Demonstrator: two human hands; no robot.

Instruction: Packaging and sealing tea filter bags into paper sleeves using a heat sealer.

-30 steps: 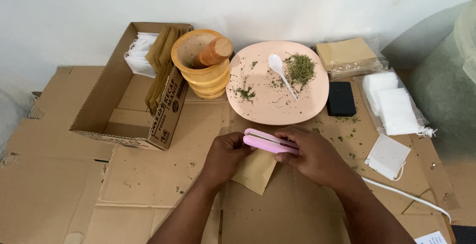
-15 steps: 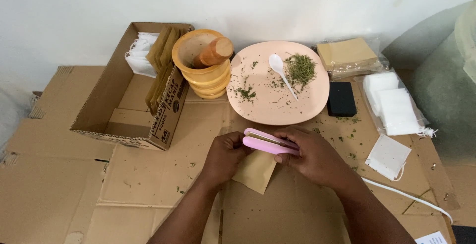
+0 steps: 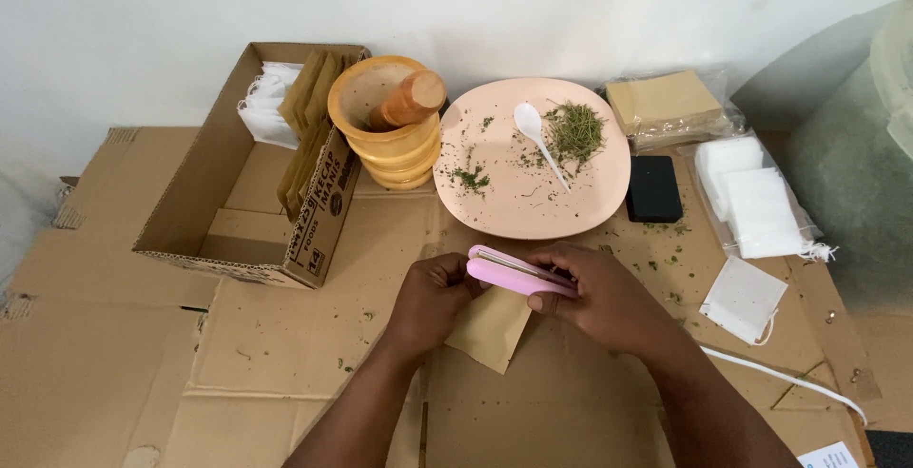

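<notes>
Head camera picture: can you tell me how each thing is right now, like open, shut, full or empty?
Pink sealer: clamped on the pouch, right hand pressing it.
Brown paper pouch: top edge in the sealer, left hand holding it.
Cardboard box: open, holding pouches.
Wooden mortar: pestle leaning inside.
Peach plate: scattered with dried herbs, white spoon lying on it.

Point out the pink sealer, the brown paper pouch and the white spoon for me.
pink sealer [image 3: 518, 275], head view, middle of its pink body.
brown paper pouch [image 3: 490, 330], head view, bare lower part below the hands.
white spoon [image 3: 529, 121], head view, its bowl, on the plate.
</notes>
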